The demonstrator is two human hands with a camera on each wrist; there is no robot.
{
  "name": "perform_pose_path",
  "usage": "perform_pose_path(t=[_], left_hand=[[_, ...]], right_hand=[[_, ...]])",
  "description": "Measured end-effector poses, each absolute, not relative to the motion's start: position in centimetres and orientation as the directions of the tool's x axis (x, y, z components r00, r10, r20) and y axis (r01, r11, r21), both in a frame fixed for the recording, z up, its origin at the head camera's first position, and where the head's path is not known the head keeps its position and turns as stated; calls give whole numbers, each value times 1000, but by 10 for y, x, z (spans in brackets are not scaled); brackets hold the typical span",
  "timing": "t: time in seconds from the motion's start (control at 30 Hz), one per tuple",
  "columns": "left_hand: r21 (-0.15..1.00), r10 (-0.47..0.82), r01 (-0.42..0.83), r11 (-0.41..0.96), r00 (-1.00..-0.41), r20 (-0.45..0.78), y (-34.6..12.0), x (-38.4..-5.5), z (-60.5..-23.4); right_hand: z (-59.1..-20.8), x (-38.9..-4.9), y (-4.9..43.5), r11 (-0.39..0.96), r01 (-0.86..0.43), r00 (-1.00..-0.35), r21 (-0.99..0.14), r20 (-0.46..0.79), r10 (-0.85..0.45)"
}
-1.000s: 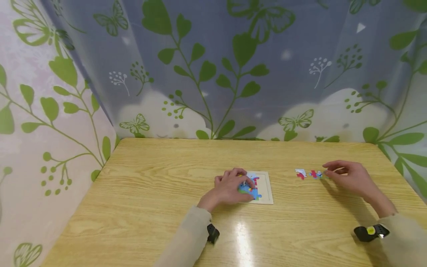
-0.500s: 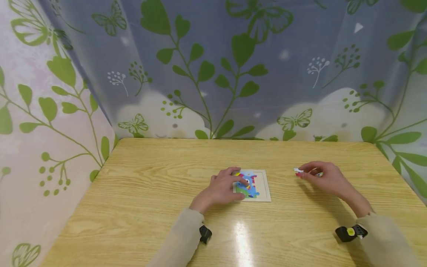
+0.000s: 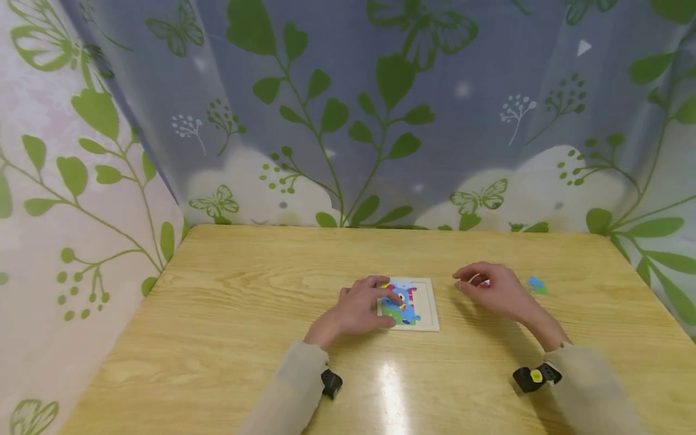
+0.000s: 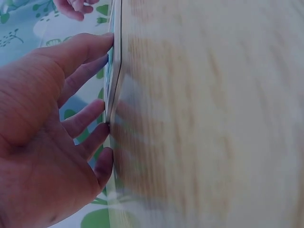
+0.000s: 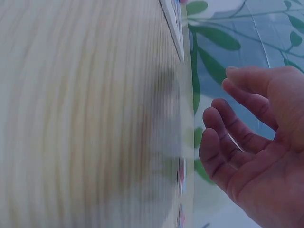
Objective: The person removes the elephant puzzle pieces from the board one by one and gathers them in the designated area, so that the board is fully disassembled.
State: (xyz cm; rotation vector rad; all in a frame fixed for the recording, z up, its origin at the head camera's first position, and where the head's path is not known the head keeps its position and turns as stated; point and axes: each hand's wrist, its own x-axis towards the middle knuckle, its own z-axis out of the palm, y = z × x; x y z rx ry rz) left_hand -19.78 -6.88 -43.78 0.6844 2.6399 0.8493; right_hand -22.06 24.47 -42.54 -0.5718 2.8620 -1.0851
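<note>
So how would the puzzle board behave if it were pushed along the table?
The puzzle board looks stiff, as its edges run straight. Lying thin and flat on the table, it would probably slide rather than tip. The left hand touching it might hold it back.

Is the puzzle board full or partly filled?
Partly filled: in the head view, the puzzle board is bare right of the assembled pieces, and a blue-green piece lies on the table.
</note>
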Motion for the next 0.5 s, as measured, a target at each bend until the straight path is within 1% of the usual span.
perform_pose_path(t=[0.23,0.5], left_hand=[[610,517,343,714,-846,-131,-66,-196,-440],[593,495,324,737,-856,-148,-67,-198,-435]], right_hand=[[-430,-221,224,681,-299,-932,-668,51,-359],[-437,-229,204,670,-307,-918,-676,23,-397]])
